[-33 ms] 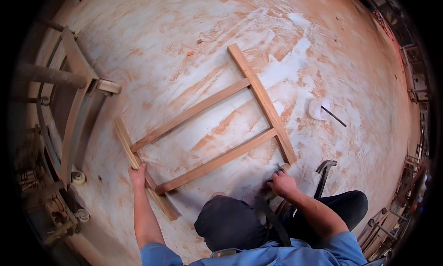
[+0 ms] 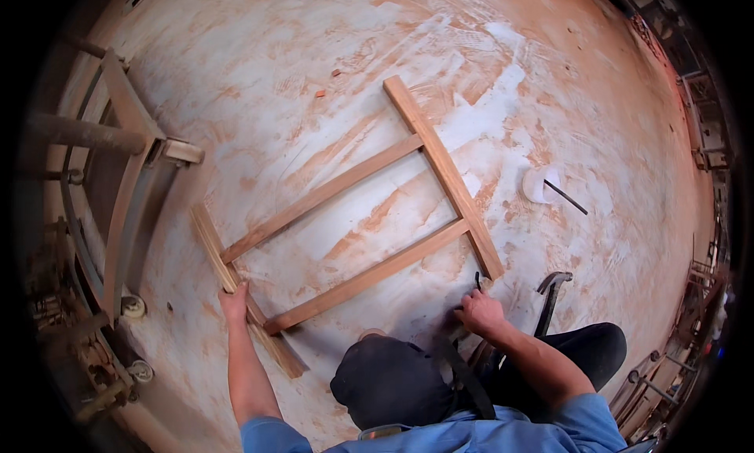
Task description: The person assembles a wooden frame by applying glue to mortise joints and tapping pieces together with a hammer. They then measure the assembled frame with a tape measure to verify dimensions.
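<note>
On the floor lies a wooden frame, made of two long side pieces joined by two crossbars. My left hand is closed around its left side piece, between the two crossbar joints. Near the lower end of the right side piece, my right hand is closed, with a small dark thing whose thin tip sticks up past the fingers. What it is, I cannot make out. To the right of that hand, beside my bent knee, a claw hammer rests apart from both hands.
A white tub with a dark stick in it stands right of the frame. At the left is a wheeled wooden stand with bars. Two small reddish chips lie beyond the frame. Racks line the right edge.
The dark thing in my right hand has turned, so its thin tip now shows upright. My left hand and the frame have hardly moved.
</note>
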